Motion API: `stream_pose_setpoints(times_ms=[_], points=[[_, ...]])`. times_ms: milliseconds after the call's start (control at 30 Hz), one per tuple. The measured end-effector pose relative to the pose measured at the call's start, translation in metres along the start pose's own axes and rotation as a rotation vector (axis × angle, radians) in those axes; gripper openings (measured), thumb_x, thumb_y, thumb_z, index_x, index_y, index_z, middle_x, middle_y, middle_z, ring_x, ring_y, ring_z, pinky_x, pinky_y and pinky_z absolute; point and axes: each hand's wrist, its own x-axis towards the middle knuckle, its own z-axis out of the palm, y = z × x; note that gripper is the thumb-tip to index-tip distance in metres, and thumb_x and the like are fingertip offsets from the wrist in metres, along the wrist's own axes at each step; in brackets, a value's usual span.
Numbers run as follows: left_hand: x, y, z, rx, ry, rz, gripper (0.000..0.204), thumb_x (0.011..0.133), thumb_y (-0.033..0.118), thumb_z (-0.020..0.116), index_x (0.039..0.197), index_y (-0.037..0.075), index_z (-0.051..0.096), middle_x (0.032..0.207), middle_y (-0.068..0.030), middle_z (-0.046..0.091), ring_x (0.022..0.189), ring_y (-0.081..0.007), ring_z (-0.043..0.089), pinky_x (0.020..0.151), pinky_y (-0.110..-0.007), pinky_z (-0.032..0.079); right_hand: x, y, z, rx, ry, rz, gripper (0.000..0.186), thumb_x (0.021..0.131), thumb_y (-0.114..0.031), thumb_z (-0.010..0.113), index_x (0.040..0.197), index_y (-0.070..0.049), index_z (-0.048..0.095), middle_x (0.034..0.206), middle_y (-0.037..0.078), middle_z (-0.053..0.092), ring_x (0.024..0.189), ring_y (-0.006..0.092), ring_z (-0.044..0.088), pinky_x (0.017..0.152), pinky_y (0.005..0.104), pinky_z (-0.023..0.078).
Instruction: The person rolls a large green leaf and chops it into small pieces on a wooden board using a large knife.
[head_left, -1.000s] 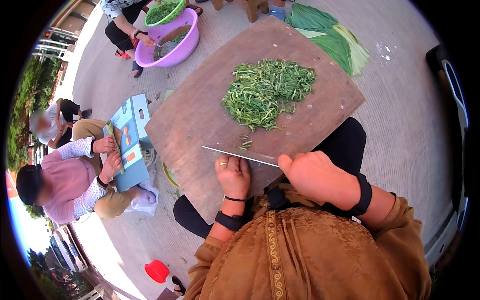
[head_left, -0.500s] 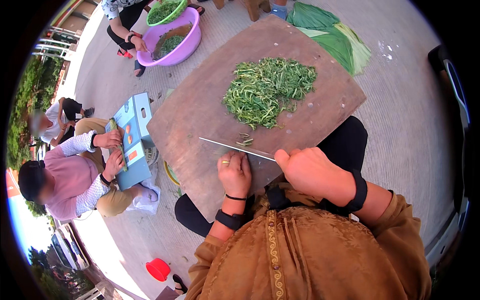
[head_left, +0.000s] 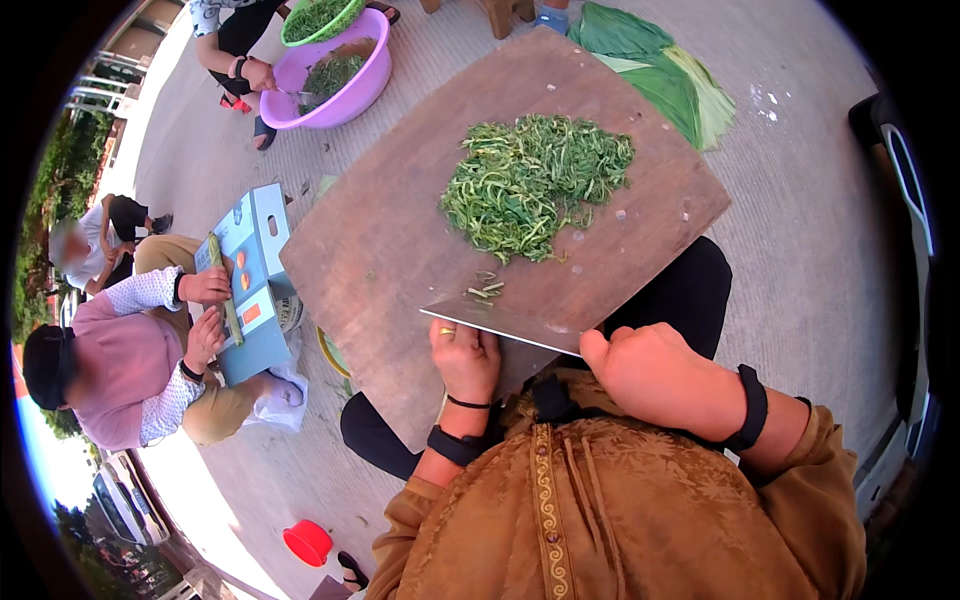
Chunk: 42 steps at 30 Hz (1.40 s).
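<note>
My right hand (head_left: 665,375) is wrapped round the handle of a knife (head_left: 490,322), its long blade pointing left over the near part of a worn wooden board (head_left: 375,260). Close behind the blade, my left hand (head_left: 466,362) is closed with its knuckles up and fingertips under the blade. Whatever it grips is hidden. Just beyond the blade lie a few cut green strips (head_left: 486,289). Farther up the board spreads a heap of shredded green leaves (head_left: 540,185). The board rests across my lap.
To the left, a person handles a green stalk (head_left: 231,318) over a blue box (head_left: 262,235). Another reaches into a purple basin (head_left: 378,72) beside a green basket (head_left: 345,22). Large leaves (head_left: 670,85) lie beyond the board. A red bucket (head_left: 308,543) stands at lower left.
The knife and my right hand have moved right and nearer to me, and the blade shows more of its flat side. My left hand stays nearly in place. The far person's hand moved at the basin.
</note>
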Motion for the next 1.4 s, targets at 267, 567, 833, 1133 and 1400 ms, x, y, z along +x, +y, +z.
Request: stream_pose_setpoints(times_ms=[267, 567, 833, 1133, 1400], points=[[0.002, 0.005, -0.004, 0.038, 0.014, 0.108, 0.016, 0.059, 0.000, 0.056, 0.075, 0.002, 0.056, 0.075, -0.0129, 0.053, 0.073, -0.0320, 0.049, 0.062, -0.037, 0.041, 0.028, -0.009, 0.011, 0.020, 0.093, -0.079, 0.012, 0.065, -0.007, 0.049, 0.071, 0.000, 0.041, 0.049, 0.011, 0.051, 0.045, 0.0259, 0.054, 0.038, 0.0360, 0.041], [0.003, 0.006, -0.008, 0.006, -0.011, 0.047, 0.011, 0.063, 0.000, 0.057, 0.073, 0.003, 0.056, 0.075, -0.0104, 0.054, 0.069, -0.0268, 0.048, 0.062, -0.034, 0.040, 0.022, 0.002, 0.011, 0.046, 0.211, 0.001, 0.012, 0.064, -0.006, 0.047, 0.072, 0.000, 0.040, 0.058, 0.017, 0.050, 0.050, 0.0313, 0.051, 0.044, 0.0383, 0.041], [0.004, 0.002, -0.003, -0.005, 0.043, 0.044, 0.007, 0.062, 0.000, 0.057, 0.066, 0.002, 0.053, 0.070, -0.0106, 0.053, 0.065, -0.0274, 0.048, 0.060, -0.035, 0.040, 0.002, 0.005, 0.006, 0.043, 0.162, -0.028, 0.010, 0.066, -0.007, 0.047, 0.070, 0.000, 0.041, 0.054, 0.015, 0.048, 0.047, 0.0295, 0.049, 0.040, 0.0373, 0.039], [0.000, -0.003, -0.001, -0.036, 0.026, 0.071, 0.018, 0.057, -0.002, 0.056, 0.076, 0.001, 0.057, 0.075, -0.0111, 0.052, 0.071, -0.0297, 0.049, 0.064, -0.035, 0.041, 0.010, -0.002, 0.003, 0.013, -0.023, -0.018, 0.017, 0.061, -0.007, 0.051, 0.073, 0.000, 0.040, 0.054, 0.014, 0.048, 0.046, 0.0271, 0.051, 0.040, 0.0355, 0.040], [0.002, 0.004, -0.006, 0.055, 0.027, 0.102, 0.015, 0.060, -0.001, 0.056, 0.074, 0.004, 0.056, 0.075, -0.0104, 0.053, 0.071, -0.0293, 0.047, 0.063, -0.035, 0.040, 0.031, -0.008, 0.009, 0.012, 0.072, -0.060, 0.012, 0.066, -0.006, 0.049, 0.072, 0.001, 0.040, 0.050, 0.012, 0.051, 0.046, 0.0280, 0.055, 0.038, 0.0377, 0.041]])
